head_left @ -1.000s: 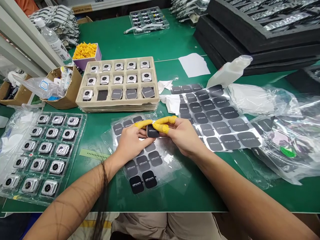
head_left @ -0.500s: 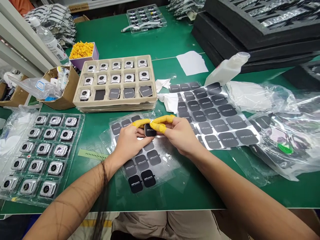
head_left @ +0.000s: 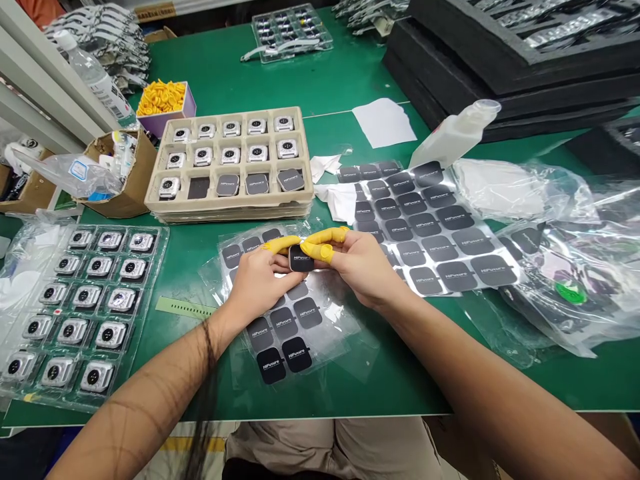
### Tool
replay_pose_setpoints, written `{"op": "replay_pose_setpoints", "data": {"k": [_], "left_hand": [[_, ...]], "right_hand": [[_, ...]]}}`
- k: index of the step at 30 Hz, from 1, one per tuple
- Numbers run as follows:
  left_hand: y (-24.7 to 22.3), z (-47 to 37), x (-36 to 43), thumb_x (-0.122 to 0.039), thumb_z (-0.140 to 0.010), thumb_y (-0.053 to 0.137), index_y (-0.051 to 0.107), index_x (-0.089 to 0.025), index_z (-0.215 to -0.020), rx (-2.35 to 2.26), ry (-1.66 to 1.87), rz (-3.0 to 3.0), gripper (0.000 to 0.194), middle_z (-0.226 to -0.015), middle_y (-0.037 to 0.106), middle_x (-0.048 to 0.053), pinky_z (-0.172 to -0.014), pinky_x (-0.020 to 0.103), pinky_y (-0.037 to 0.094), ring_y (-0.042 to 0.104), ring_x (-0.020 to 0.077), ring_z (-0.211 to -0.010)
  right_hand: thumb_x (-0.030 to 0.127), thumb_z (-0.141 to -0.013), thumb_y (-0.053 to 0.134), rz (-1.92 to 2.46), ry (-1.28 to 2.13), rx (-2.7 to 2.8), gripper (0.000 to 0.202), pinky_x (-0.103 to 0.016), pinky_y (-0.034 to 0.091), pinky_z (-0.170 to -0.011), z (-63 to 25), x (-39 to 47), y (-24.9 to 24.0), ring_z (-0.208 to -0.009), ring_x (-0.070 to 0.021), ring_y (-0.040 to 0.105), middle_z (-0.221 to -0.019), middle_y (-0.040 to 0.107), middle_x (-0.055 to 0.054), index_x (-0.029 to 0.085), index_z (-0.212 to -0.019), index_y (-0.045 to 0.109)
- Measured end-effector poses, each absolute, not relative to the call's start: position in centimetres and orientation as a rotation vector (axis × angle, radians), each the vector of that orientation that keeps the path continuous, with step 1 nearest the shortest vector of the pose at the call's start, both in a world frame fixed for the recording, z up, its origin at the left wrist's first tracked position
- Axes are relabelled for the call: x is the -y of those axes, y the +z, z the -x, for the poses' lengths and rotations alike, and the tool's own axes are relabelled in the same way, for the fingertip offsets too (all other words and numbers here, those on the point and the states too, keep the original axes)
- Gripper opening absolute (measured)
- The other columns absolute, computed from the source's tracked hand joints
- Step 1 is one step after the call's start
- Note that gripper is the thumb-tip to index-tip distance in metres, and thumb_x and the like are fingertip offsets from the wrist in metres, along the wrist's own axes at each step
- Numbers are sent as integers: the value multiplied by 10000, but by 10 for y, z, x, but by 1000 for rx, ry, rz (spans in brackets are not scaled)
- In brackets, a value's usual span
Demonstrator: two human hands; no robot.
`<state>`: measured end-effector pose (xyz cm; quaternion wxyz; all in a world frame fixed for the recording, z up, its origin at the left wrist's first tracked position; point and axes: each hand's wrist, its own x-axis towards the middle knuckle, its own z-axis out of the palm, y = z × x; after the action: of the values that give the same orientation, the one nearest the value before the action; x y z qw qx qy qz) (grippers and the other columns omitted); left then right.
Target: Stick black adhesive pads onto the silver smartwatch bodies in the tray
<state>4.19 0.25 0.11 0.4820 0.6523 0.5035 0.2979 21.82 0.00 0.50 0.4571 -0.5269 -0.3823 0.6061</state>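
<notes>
Between my two hands is a small black watch face (head_left: pixel 301 259) with white lettering, raised above the sticker sheets. My left hand (head_left: pixel 260 275), a yellow cot on a finger, grips its left and lower edges. At its upper right edge, my right hand (head_left: pixel 354 261) pinches with yellow-cotted thumb and finger. Below lies a clear sheet of black square stickers (head_left: pixel 285 321). A larger silver sheet of dark stickers (head_left: pixel 425 225) spreads to the right of my right hand. Beyond my hands stands a beige tray (head_left: pixel 230 205) with watch bodies and dark lettered squares.
A clear tray (head_left: pixel 163 241) of watch bodies lies left, with a green strap (head_left: pixel 184 307) beside it. Behind are a box of yellow cots (head_left: pixel 189 107), a cardboard box (head_left: pixel 136 180), a white bottle (head_left: pixel 453 137) and black foam trays (head_left: pixel 450 73). Plastic bags (head_left: pixel 555 300) lie right.
Both hands remain almost in place around the watch face. The right fingertips have shifted slightly along its upper edge, and the whole view has moved a little.
</notes>
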Motion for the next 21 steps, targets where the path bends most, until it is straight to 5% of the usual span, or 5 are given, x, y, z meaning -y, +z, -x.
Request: {"op": "replay_pose_setpoints", "data": {"k": [10,14,21], "left_hand": [[1,-42,-3,-242,-726,795,681,-219,-1201,-1232,725,-1592,489,-797,772,27,-764,321,614,756,224,-782],[4,-42,-3,-228,-710,799,670,-210,-1203,-1264,702,-1610,510,-779,767,12,-746,301,606,755,213,-786],[-4,-39,-6,-243,-695,823,634,-211,-1230,-1194,756,-1423,568,-852,768,33,-782,327,610,753,198,-798]], "right_hand": [[474,-558,909,1292,1480,924,427,-408,596,-825,-216,0,2,-830,-206,692,-857,741,-50,187,-824,738],[510,-656,845,1315,1440,1051,415,-413,598,-804,-217,1,-1,-827,-212,692,-862,731,-56,183,-884,729],[497,-815,703,1538,788,1365,384,-355,577,-632,-231,-1,6,-825,-204,669,-1162,654,-111,222,-1081,694]]}}
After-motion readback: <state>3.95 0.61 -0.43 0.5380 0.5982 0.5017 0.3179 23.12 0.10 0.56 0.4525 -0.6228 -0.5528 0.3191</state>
